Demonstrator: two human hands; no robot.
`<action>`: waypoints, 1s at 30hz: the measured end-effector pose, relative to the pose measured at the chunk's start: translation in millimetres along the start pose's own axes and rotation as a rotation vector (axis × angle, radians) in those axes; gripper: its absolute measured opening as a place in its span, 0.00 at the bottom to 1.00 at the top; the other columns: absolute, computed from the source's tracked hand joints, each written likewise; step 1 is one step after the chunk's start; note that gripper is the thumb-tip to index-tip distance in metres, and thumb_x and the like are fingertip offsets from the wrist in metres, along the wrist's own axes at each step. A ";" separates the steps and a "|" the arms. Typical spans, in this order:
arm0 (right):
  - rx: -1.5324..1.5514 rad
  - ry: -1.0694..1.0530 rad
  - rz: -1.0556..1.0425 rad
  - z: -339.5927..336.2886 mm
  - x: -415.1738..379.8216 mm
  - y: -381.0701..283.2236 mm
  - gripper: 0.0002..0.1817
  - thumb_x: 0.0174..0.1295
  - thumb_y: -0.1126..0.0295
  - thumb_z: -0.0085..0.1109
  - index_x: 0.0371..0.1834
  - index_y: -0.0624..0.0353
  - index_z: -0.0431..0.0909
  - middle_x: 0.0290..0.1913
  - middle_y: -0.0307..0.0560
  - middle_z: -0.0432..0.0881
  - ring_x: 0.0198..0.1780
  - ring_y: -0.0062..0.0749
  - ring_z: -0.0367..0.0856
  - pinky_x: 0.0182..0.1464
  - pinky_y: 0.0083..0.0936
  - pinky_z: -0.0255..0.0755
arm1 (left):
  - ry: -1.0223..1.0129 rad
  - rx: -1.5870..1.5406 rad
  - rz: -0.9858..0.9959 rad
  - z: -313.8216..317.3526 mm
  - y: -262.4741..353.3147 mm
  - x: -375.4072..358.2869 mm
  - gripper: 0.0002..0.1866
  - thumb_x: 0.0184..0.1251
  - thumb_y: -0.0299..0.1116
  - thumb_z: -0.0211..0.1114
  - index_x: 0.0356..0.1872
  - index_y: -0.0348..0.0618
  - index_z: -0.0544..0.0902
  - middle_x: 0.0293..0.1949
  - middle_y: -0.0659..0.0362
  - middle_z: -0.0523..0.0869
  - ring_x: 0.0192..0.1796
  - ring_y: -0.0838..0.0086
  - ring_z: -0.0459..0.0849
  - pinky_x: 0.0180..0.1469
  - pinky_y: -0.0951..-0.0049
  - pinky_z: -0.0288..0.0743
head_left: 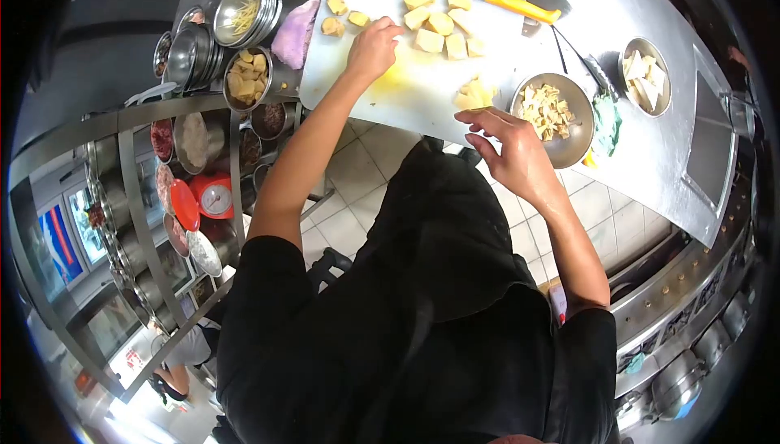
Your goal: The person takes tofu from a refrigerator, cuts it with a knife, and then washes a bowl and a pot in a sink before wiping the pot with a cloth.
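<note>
On a white cutting board (pixel 325 86), several pale yellow peeled chunks, perhaps potato (pixel 430 40), lie toward the far side. My left hand (pixel 373 52) is over the board's left part, fingers curled together beside a few smaller chunks (pixel 358 18); what is under the fingertips is hidden. My right hand (pixel 512 147) is at the near edge, thumb apart from the stretched fingers. Its fingertips touch or nearly touch a small pile of thin yellow slices (pixel 474 93). A knife with a yellow handle (pixel 524 5) lies along the far edge. Right of the board, a metal bowl (pixel 573 151) holds cut brownish-yellow pieces.
Left of the board are a purple cloth-like item (pixel 294 35), a bowl of yellow chunks (pixel 247 78) and stacked metal bowls (pixel 246 13). A bowl of white pieces (pixel 646 77) and a green cloth (pixel 606 123) are on the right. A red scale (pixel 214 198) stands below left.
</note>
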State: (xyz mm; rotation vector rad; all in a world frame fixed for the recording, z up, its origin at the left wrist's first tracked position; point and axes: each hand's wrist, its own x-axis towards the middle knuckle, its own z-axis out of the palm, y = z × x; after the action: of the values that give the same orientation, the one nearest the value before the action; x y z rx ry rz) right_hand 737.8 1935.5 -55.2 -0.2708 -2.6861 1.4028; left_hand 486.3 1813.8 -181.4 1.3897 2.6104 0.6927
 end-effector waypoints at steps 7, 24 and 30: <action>0.073 0.102 0.002 72.7 48.7 25.2 0.10 0.53 0.80 0.54 0.39 0.62 0.78 0.35 0.49 0.80 0.35 0.40 0.80 0.38 0.29 0.74 | 0.059 -0.952 -0.399 -14.2 -32.2 -5.9 0.10 0.57 0.18 0.56 0.41 0.30 0.79 0.37 0.56 0.81 0.38 0.72 0.79 0.42 0.71 0.76; -0.324 -0.132 -0.536 160.2 133.9 8.3 0.08 0.48 0.83 0.57 0.32 0.64 0.79 0.29 0.50 0.80 0.27 0.38 0.79 0.33 0.28 0.74 | 0.829 -2.188 -0.927 29.6 35.5 -299.4 0.14 0.64 0.35 0.46 0.41 0.35 0.74 0.36 0.52 0.78 0.41 0.63 0.78 0.47 0.64 0.74; -0.137 -0.640 -0.563 252.3 36.5 -46.2 0.08 0.48 0.77 0.61 0.34 0.60 0.80 0.32 0.50 0.81 0.32 0.37 0.81 0.36 0.28 0.72 | 1.139 -2.340 -0.785 60.0 47.0 -329.0 0.14 0.67 0.36 0.45 0.41 0.37 0.73 0.37 0.55 0.77 0.42 0.64 0.79 0.50 0.62 0.72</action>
State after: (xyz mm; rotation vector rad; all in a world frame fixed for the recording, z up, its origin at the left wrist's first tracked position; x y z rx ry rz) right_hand 654.2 1714.3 -161.2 1.0123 -2.9439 1.2636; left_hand 729.7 1591.0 -253.3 -0.8345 0.4082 2.7732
